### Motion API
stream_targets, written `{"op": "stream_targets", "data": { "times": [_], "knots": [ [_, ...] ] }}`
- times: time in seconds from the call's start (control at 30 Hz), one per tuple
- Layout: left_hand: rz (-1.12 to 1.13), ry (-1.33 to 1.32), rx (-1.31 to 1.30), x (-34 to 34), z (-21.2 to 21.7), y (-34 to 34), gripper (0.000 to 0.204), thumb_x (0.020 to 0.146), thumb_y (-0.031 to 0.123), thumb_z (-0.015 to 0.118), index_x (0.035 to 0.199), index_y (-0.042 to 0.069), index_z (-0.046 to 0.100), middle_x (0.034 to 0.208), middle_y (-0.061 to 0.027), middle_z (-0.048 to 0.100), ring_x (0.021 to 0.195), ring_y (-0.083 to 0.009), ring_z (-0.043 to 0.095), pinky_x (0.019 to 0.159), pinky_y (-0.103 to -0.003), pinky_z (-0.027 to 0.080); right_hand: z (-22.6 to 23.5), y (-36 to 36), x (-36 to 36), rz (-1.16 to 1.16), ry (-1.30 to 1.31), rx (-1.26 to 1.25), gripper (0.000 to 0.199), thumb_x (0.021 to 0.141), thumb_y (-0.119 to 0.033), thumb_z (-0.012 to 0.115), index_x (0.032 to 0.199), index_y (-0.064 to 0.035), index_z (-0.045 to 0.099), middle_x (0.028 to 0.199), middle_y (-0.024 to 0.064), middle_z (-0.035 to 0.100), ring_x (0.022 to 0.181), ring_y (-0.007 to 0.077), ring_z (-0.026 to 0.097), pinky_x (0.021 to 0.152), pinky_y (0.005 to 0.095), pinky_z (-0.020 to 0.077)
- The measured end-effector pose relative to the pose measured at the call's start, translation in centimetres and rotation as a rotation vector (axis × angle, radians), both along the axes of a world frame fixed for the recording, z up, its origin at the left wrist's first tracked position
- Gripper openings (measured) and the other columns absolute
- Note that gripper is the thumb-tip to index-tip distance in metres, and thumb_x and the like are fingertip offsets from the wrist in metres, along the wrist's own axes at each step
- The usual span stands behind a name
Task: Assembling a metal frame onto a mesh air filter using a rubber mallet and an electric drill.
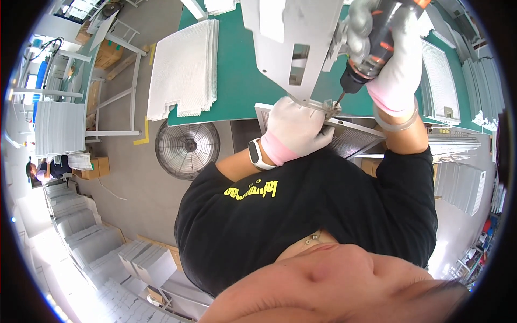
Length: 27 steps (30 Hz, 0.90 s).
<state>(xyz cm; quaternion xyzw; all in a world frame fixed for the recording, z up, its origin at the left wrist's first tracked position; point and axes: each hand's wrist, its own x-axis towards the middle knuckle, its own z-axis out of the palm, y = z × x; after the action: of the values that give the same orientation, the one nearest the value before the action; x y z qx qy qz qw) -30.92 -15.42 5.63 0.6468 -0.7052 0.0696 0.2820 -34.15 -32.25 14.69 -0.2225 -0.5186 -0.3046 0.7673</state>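
My right hand [401, 70], in a white glove with a pink cuff, is wrapped round a black and orange power screwdriver [369, 62]. Its thin bit slants down to a small metal fitting [333, 109] at the low end of a white sheet-metal part [274, 59] with a rectangular slot. My left hand [296, 129], gloved alike, is closed round that low end beside the fitting. Its fingertips are partly hidden. Just below, a perforated metal panel [355, 138] juts past the table edge, partly behind my left hand.
On the green table [234, 81] lie a stack of white mesh sheets [183, 70] at left and more panels [439, 81] at right. A round floor fan [187, 148] stands left of me. Metal racks [116, 97] are farther left; a person [48, 169] is in the distance.
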Motion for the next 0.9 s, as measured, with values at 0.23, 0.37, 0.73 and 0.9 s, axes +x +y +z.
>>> {"op": "stream_targets", "data": {
  "times": [0.23, 0.37, 0.73, 0.9],
  "knots": [
    [-0.006, -0.024, 0.097, -0.3, -0.4, -0.3, 0.026, 0.073, 0.033, 0.071, 0.084, 0.01, 0.068, 0.066, -0.0051, 0.061, 0.054, -0.024, 0.061, 0.048, -0.037, 0.045, -1.2, -0.3, -0.5, 0.115, -0.028, -0.037, 0.059, 0.097, -0.054, 0.053, 0.134, -0.0093, 0.04, 0.074, 0.0054, 0.053, 0.051, 0.0132, 0.052, 0.045, 0.0235, 0.0412],
    [-0.007, 0.0, 0.038, -0.6, -0.1, -0.5, 0.028, 0.074, 0.034, 0.071, 0.086, 0.01, 0.069, 0.066, -0.0049, 0.061, 0.053, -0.0235, 0.061, 0.047, -0.037, 0.045, -0.7, -2.9, 1.3, -0.074, -0.27, -0.196, 0.056, 0.099, -0.053, 0.05, 0.132, -0.0088, 0.042, 0.074, 0.005, 0.052, 0.05, 0.0131, 0.05, 0.046, 0.024, 0.0406],
    [-0.048, 0.028, -0.07, -0.2, 0.3, -0.3, 0.035, 0.074, 0.039, 0.07, 0.094, 0.011, 0.069, 0.073, -0.0026, 0.061, 0.064, -0.0214, 0.063, 0.051, -0.037, 0.045, 1.3, 3.0, -5.0, -0.632, 0.922, 0.228, 0.057, 0.099, -0.053, 0.049, 0.132, -0.007, 0.044, 0.074, 0.0064, 0.052, 0.05, 0.0147, 0.047, 0.047, 0.0256, 0.0398],
    [-0.062, 0.062, 0.031, -1.0, -0.4, 0.0, 0.036, 0.075, 0.036, 0.07, 0.101, 0.011, 0.07, 0.075, -0.0025, 0.061, 0.068, -0.0213, 0.062, 0.056, -0.036, 0.046, -1.5, -1.7, -0.5, 0.235, 0.206, -0.029, 0.064, 0.095, -0.057, 0.054, 0.133, -0.0076, 0.043, 0.074, 0.0064, 0.053, 0.05, 0.0155, 0.047, 0.046, 0.0259, 0.0396]
  ]
}}
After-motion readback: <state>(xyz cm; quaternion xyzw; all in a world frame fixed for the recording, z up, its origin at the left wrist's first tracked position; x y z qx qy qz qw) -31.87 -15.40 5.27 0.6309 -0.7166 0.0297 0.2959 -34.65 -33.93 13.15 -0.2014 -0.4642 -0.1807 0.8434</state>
